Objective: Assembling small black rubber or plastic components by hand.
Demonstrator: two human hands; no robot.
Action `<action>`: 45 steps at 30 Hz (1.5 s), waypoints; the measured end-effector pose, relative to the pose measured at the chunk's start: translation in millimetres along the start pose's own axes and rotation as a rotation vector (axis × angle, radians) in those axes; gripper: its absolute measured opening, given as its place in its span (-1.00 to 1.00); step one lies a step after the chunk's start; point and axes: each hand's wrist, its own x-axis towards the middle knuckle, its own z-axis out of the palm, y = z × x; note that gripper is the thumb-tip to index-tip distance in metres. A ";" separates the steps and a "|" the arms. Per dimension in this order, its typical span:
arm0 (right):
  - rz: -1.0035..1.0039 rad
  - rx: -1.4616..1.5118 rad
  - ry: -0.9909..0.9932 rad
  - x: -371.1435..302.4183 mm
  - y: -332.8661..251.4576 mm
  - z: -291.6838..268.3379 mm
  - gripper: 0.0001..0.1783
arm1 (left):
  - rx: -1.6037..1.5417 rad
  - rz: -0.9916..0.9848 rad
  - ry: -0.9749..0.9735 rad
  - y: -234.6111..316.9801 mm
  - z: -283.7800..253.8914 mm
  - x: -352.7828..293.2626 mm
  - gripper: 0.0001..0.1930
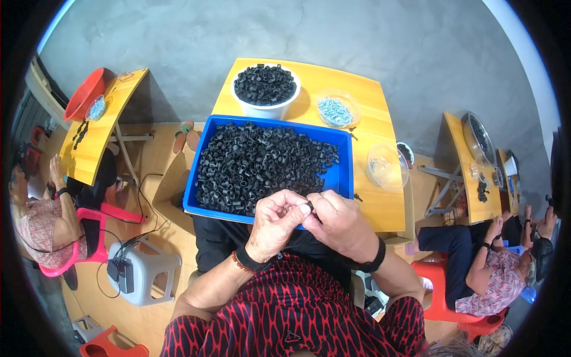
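Note:
My left hand point(276, 220) and my right hand point(336, 223) meet over the near edge of a blue tray point(345, 181). Both are closed, fingertips pinched together around a small black plastic piece point(310, 205), mostly covered by the fingers. Heaped in the tray are many small black plastic parts point(256, 163), ring-like or tubular in shape. Behind it stands a white bucket point(267, 111) piled with similar black parts. A clear bowl point(355, 106) of light-blue small pieces is at the back right, and another clear plastic container point(386, 166) sits nearer on the right.
The tray rests on a yellow wooden table point(372, 140), its near edge over my lap. A cardboard box point(172, 184) is at the table's left. On both sides, people work at other tables point(104, 128). A grey stool point(146, 271) with cables and a red stool point(437, 285) stand nearby.

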 end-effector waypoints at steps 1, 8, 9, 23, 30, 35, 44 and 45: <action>0.000 0.000 -0.001 -2.3 0.1 1.4 -0.71 | 0.000 0.000 0.001 0.5 0.5 -1.1 -0.95; 0.103 0.240 -0.046 7.3 15.4 -7.9 -0.63 | 0.107 0.123 0.114 17.0 -1.3 -6.3 -0.97; 0.114 0.270 -0.049 8.1 25.4 -15.6 -0.63 | 0.149 0.162 0.162 24.6 -6.1 -5.0 -0.95; -0.074 -0.248 -0.559 -3.7 78.1 -19.4 -0.81 | -0.006 0.602 1.177 63.8 -207.8 -25.6 -0.87; -0.102 -0.310 -0.452 3.5 102.3 4.6 -0.86 | -0.115 0.347 1.370 20.9 -266.8 -20.6 -0.84; 0.090 -0.078 -0.322 15.6 125.3 9.8 -0.76 | -0.150 0.407 1.083 13.0 -298.1 -36.8 -0.80; 0.093 -0.011 -0.200 23.2 123.1 -12.4 -0.81 | 0.234 0.753 1.240 57.1 -205.8 -20.3 -0.74; 0.024 -0.053 -0.172 21.7 126.1 -8.8 -0.80 | 0.330 0.811 1.177 63.7 -195.0 -19.5 -0.70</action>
